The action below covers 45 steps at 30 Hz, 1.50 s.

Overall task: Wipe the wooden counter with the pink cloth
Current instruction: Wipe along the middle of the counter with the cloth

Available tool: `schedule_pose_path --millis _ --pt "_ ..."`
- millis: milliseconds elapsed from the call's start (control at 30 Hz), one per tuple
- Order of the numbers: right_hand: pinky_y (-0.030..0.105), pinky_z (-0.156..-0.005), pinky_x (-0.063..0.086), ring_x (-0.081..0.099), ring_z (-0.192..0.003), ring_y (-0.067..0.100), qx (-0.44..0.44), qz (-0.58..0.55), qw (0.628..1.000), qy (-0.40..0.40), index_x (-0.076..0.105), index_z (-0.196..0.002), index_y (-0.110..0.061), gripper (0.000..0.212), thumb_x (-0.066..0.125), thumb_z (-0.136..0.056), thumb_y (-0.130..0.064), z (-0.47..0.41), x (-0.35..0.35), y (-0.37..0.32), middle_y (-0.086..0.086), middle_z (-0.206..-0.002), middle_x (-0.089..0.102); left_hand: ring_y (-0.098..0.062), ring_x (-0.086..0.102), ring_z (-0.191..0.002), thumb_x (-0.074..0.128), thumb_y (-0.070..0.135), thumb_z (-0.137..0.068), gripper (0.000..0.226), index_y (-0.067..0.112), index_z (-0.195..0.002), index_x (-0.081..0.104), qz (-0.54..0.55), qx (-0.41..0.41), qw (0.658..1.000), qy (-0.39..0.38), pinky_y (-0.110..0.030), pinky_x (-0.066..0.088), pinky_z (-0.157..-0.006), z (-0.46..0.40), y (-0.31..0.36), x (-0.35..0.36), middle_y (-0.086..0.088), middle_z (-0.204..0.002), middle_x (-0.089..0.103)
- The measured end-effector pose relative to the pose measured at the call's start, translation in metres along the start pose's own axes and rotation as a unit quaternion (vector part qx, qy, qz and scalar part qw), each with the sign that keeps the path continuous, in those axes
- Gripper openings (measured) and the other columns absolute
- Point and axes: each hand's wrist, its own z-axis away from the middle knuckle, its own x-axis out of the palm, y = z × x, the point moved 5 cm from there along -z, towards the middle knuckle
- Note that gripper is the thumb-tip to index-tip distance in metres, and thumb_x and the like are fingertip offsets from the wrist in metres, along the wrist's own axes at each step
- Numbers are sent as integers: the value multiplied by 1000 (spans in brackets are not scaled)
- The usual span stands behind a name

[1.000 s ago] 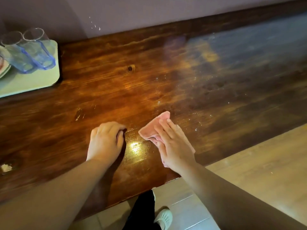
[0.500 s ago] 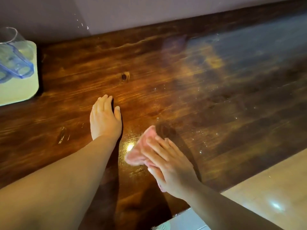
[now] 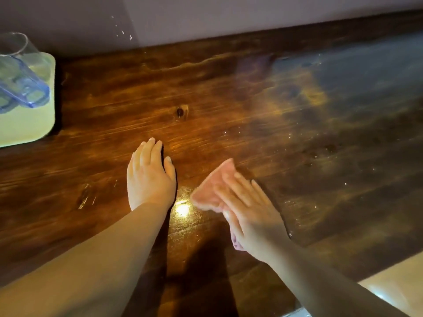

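Dark wooden counter (image 3: 229,106) fills frame below purple wall; pale tray (image 3: 27,124) with upturned glass (image 3: 20,72) at upper left. Left hand (image 3: 150,177), bunched a second ago, now lies flat with fingers straight, bracing at centre. Right hand (image 3: 249,211), fingers extended and motion-blurred, presses pink cloth (image 3: 210,191) to counter, lower centre-right, shifted back slightly rightward from half a second ago. Indicates wiping stroke under way; specks at right not yet covered.
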Motion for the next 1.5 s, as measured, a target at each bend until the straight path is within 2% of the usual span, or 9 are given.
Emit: schedule_pose_path --millis 100,167,300,500,700,900,1133,1300,1500 --pt "44 -128 6 -5 -157 16 74 -13 997 -8 18 -160 -30 57 20 -106 -46 -39 -2 -10 -2 -170 5 -21 26 -146 39 31 -103 48 14 -148 42 -1 4 1000 -5 -40 21 -121 1 0 1 -3 -156 37" --pt "43 -128 5 -6 -157 15 30 -10 999 -22 15 -159 -34 54 20 -106 -46 -47 2 -20 -4 -170 6 -21 26 -147 39 31 -103 48 14 -149 40 -4 2 1000 -8 -40 21 -121 1 2 0 -2 -157 35" --pt "42 -127 12 8 -157 15 -93 -15 994 -46 32 -158 -28 50 30 -109 -34 -22 2 -12 -4 -168 21 -22 26 -147 38 31 -103 48 14 -149 40 -11 6 1000 -4 -42 20 -121 0 1 0 -3 -157 35" --pt "40 -128 7 -2 -156 10 89 -11 996 8 17 -162 -29 54 17 -109 -38 -75 -1 -4 -9 -170 7 -21 22 -148 36 30 -103 49 14 -150 38 -28 16 999 -3 -40 11 -123 1 2 2 -4 -158 31" --pt "36 -127 9 5 -156 9 -68 -11 997 -39 34 -158 -25 52 25 -108 -35 -45 -4 2 -7 -168 20 -20 21 -149 35 30 -103 50 14 -151 36 -21 15 1000 -7 -40 13 -123 0 3 1 -3 -159 30" --pt "41 -127 7 -5 -156 10 98 -13 995 -20 14 -162 -32 56 14 -107 -37 -104 -7 8 -12 -170 3 -19 19 -149 32 32 -104 51 16 -152 34 -35 14 999 -16 -39 12 -123 0 3 1 -2 -160 29" --pt "38 -127 6 -1 -156 7 -69 -1 996 -56 23 -161 -31 54 21 -107 -35 -81 -2 6 -12 -170 11 -19 21 -149 34 31 -104 50 16 -151 36 -29 8 999 -9 -40 14 -123 0 2 2 -2 -159 31" --pt "45 -127 13 3 -157 14 81 -1 997 5 20 -162 -30 54 25 -109 -39 -132 -6 4 -7 -170 10 -19 22 -148 35 32 -103 50 17 -151 36 -33 12 999 -11 -40 15 -123 -1 2 3 -2 -159 31" --pt "37 -127 0 -5 -156 10 -104 -9 992 -66 16 -161 -37 56 25 -105 -36 -104 3 -10 -11 -170 9 -19 21 -149 33 32 -104 49 16 -150 37 -20 6 1000 -14 -40 13 -123 0 2 3 -1 -158 32"
